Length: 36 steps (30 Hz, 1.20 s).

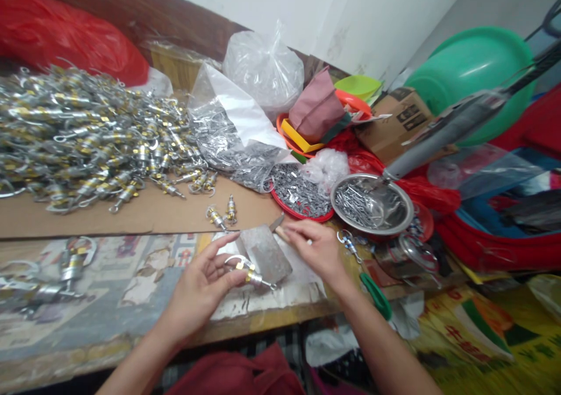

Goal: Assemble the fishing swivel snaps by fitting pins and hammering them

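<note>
My left hand [214, 272] pinches a hook bolt [249, 272], silver with yellow-coloured nuts, a curved hook at one end and a small eye at the other. It is held over the near left side of a grey metal block [265, 252] on the bench. My right hand [313, 249] closes around the pale wooden handle of what looks like a small hammer [277, 222], its dark head at the block's far right corner. Two similar hook bolts [231, 209] lie just beyond the block. Another fitting [349, 245] lies to the right of my right hand.
A large heap of hook bolts [87, 132] covers the back left. Behind the block are a clear bag of metal pieces [223, 135], a red tray of small clips [302, 193] and a steel bowl of pins [372, 205]. Green-handled scissors [376, 295] lie at the front edge.
</note>
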### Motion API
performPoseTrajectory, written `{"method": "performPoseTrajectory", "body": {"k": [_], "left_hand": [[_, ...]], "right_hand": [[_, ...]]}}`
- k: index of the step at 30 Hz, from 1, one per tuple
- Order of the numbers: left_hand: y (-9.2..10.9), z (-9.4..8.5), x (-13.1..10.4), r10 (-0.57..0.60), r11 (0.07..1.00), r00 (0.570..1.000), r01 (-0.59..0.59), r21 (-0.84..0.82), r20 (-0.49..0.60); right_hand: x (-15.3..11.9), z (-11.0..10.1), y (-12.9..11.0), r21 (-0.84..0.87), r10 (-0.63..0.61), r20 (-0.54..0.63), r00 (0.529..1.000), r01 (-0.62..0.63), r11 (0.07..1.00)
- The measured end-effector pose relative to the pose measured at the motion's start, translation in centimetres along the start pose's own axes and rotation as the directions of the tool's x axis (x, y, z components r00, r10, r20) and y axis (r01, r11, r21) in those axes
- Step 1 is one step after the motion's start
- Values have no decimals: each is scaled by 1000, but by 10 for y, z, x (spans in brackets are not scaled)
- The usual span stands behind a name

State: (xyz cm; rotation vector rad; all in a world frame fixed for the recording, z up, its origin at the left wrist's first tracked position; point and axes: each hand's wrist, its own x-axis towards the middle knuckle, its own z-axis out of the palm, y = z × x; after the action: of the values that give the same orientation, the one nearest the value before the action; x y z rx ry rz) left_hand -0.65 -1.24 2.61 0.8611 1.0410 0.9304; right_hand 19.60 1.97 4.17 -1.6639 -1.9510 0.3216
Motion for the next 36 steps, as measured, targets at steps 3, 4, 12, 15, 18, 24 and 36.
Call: {"method": "performPoseTrajectory", "body": {"k": [3,4,12,15,18,24,36], "left_hand": [[2,-2,6,-26,1000,997,27,-12,74],[3,-2,7,-34,999,995,36,-17,96],[15,-3,22,-108,994,974,102,39,198],[14,-5,27,-105,993,978,95,64,178],[10,-9,31,-92,996,980,87,38,176],[11,-15,38,-84,996,966,79,30,244],[4,-13,34,-101,990,970,121,-77,221]], "right_hand": [[39,-7,39,-324,185,-61,981,-194,926],[50,-6,48,-364,214,-51,975,-218,905],[88,9,69,-416,259,66,964,-209,885],[90,5,74,-350,242,68,968,-204,914],[77,3,66,-230,190,36,981,-177,957],[4,16,5,146,-139,21,990,135,980],[-50,39,-37,201,-136,-207,969,178,963]]}}
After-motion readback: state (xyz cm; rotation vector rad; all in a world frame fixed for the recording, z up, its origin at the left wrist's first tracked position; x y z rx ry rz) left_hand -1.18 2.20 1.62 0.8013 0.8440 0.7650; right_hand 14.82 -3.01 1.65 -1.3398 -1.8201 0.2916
